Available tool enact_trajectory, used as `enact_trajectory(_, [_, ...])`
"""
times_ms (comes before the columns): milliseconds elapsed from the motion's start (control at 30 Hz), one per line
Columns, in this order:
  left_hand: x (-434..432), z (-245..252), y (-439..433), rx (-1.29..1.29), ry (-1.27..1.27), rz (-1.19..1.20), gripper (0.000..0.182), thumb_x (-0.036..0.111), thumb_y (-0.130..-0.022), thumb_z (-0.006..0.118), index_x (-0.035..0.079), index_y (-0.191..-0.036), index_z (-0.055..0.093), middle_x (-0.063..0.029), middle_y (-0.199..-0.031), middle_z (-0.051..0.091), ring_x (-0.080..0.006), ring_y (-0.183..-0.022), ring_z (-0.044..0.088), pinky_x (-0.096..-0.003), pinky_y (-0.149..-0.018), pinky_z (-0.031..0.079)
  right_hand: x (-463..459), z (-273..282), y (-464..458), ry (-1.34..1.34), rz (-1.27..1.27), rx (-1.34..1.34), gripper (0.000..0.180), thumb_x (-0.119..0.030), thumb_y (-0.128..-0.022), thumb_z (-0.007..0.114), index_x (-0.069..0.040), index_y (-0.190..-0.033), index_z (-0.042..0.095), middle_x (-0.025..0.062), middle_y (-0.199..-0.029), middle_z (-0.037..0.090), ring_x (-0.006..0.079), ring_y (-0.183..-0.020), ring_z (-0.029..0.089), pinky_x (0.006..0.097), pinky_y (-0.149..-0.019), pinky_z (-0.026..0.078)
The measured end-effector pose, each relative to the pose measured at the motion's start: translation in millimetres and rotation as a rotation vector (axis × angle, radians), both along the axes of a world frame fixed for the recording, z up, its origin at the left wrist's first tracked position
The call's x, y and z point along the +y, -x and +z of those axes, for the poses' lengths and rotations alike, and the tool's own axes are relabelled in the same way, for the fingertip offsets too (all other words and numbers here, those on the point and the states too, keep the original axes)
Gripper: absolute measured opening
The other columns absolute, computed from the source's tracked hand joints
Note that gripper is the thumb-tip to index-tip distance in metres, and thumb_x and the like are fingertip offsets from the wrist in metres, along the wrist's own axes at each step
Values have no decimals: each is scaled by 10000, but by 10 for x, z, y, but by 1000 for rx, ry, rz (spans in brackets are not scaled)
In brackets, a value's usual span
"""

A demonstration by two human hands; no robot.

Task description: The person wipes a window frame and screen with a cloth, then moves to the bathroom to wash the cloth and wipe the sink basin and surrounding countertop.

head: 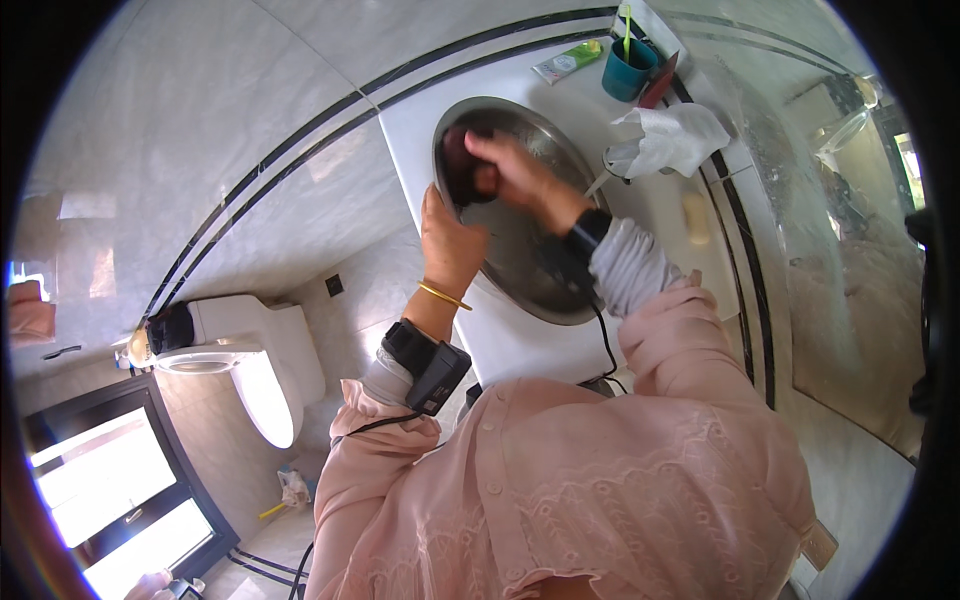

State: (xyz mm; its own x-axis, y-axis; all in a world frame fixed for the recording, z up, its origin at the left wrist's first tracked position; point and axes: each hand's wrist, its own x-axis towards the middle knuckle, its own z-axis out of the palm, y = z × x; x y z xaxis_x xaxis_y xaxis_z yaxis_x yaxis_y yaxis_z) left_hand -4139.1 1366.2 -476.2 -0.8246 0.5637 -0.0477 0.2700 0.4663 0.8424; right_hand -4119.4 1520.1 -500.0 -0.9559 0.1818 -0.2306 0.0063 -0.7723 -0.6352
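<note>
A large stainless steel basin (547, 289) sits on the white washstand, beneath a running tap (622, 159). My right hand (517, 172) is inside the basin, blurred, gripping a dark maroon item (461, 161) that looks like wet cloth. At the near left rim is my left hand (450, 240), its thumb over the edge and its fingers along the outside of the basin. A stream of water runs from the tap towards the basin's right side. The lower part of the dark item is in shadow.
Behind the basin lie a toothpaste tube (568, 61) and a teal cup (628, 71) with a toothbrush. White wrapping (679, 139) covers part of the tap. A bar of soap (696, 217) is at the right. A black cable (606, 341) hangs near my right forearm; a toilet (262, 352) stands at left.
</note>
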Motion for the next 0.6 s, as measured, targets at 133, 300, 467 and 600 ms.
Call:
enact_trajectory(133, [34,-45,-8,193,6,125,510,15,-656,558,-38,-1158,489,-230,-972,620,-372,-927,606,-372,-829,480,-403,-366,-541,-31,485,-235,224,-285,-838,642,-106,-953,570,6,-735,544,105,-480,425,228,-443,353])
enact_trajectory(300, [40,3,-63,-20,-109,91,489,30,-686,534,-32,-1169,487,-232,-1054,574,-395,-1002,546,-390,-882,439,-31,-726,-966,-1191,1140,-552,519,-350,-755,693,-79,-1184,587,92,-953,641,231,-791,602,329,-656,488])
enact_trajectory(467, [26,104,-110,-32,-86,95,446,31,-692,510,-9,-1136,513,-222,-1095,556,-402,-1036,517,-404,-902,422,407,-820,-704,-1734,967,-773,629,-408,-664,734,-157,-1219,576,130,-1210,575,349,-1091,557,456,-902,457])
enact_trajectory(600, [59,118,-127,-42,-89,112,436,29,-691,502,-17,-1125,509,-232,-1088,554,-409,-1031,516,-406,-891,428,382,-1312,-758,-1835,611,-655,762,-345,-720,664,-181,-1383,326,185,-1413,303,482,-1139,466,512,-928,429])
